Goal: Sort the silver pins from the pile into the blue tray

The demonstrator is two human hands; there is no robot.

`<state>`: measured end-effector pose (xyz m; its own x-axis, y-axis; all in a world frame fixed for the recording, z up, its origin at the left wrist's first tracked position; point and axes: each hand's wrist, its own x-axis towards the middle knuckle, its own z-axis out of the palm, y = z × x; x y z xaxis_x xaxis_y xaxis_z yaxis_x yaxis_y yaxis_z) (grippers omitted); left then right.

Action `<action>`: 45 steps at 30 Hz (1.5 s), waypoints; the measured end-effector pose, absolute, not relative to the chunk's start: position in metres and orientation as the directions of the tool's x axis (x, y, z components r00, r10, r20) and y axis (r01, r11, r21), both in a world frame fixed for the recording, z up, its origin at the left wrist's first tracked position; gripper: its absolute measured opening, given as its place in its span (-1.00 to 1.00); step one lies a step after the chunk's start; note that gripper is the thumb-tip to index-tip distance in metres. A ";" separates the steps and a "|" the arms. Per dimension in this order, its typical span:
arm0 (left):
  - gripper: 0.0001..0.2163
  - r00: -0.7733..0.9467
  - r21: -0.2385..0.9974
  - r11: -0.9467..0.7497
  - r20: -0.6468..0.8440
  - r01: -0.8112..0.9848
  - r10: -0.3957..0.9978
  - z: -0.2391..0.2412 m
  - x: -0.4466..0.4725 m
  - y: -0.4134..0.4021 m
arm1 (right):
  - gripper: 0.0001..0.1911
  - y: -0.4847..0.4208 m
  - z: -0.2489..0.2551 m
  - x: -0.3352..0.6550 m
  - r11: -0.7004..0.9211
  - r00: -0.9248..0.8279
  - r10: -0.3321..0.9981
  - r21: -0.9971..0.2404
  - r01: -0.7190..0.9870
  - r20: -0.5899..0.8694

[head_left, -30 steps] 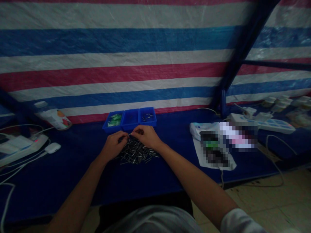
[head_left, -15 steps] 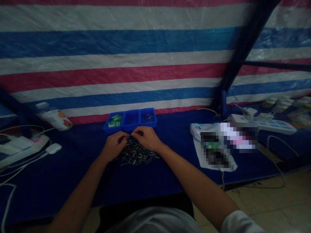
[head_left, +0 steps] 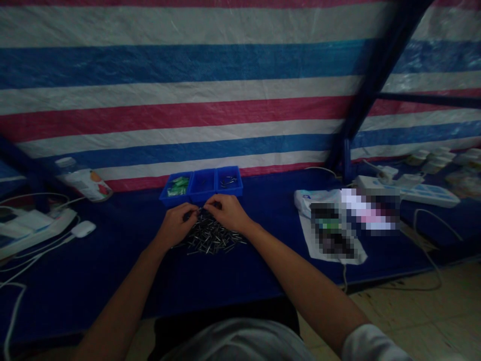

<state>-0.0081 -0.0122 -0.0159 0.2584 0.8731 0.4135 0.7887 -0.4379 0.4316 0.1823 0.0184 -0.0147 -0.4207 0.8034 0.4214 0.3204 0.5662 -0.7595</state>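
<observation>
A heap of thin, shiny metal pieces (head_left: 216, 238), like screws or rivets, lies on the blue table in front of me. At its far side my left hand (head_left: 178, 220) is closed in a pinch, thumb against the fingers. Opposite it, nearly touching, my right hand (head_left: 225, 211) pinches too. Something tiny and dark sits between the fingertips of the two hands, too small and dim to name. Just beyond stand three joined blue bins: the left bin (head_left: 164, 194) holds green packets, the middle bin (head_left: 203, 188) a few dark bits, the right bin (head_left: 235, 190) several metal pieces.
A plastic bottle (head_left: 84, 183) leans at the back left, near a white power strip (head_left: 33, 230) and cables. To the right are a white bag (head_left: 304, 200) with blurred-out items and another power strip (head_left: 428, 193). Small jars (head_left: 438, 163) stand farther right. A striped sheet (head_left: 225, 110) hangs behind.
Both hands keep their pinch at the far side of the heap with hardly any movement. The view has shifted very slightly.
</observation>
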 end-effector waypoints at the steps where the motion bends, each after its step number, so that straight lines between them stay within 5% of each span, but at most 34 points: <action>1: -0.77 0.257 0.433 -0.436 0.412 0.789 0.874 -0.016 -0.008 -0.012 | -0.86 0.019 -0.015 0.182 0.566 -0.421 0.803 -0.759 0.322 0.421; 36: -0.76 0.245 0.417 -0.432 0.431 0.799 0.869 -0.018 -0.010 -0.010 | -0.87 0.018 -0.017 0.182 0.604 -0.439 0.778 -0.727 0.326 0.450; 45: -0.70 0.155 0.463 -0.390 0.466 0.796 0.871 -0.019 -0.010 -0.010 | -0.91 0.026 -0.016 0.181 0.396 -0.299 0.891 -0.907 0.143 0.341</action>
